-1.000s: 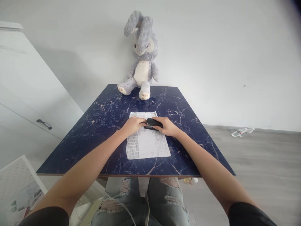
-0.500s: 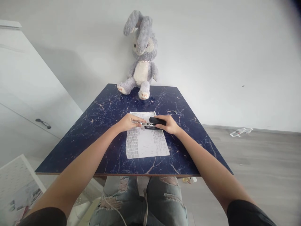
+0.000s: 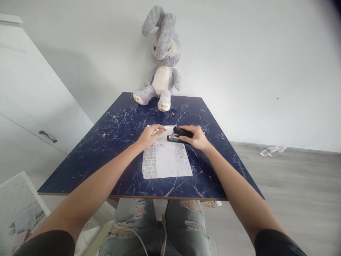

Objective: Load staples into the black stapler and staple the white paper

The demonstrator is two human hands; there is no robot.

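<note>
A printed sheet of paper (image 3: 165, 160) lies on the dark blue marbled table (image 3: 117, 135). My right hand (image 3: 196, 138) is closed round a black stapler (image 3: 178, 134) that sits at the paper's far right part, its silver jaw pointing left. My left hand (image 3: 150, 135) rests on the paper's far left part, fingers curled with the fingertips pressing the sheet, a short gap from the stapler's jaw.
A grey and white plush rabbit (image 3: 161, 60) sits at the table's far edge against the wall. A white cabinet (image 3: 29, 106) with a dark handle stands to the left. A plastic bottle (image 3: 271, 150) lies on the grey floor at right. Printed boards lean at lower left.
The stapler moved right and away from my left hand, which let go of its front and now presses on the paper. The camera view tipped slightly.
</note>
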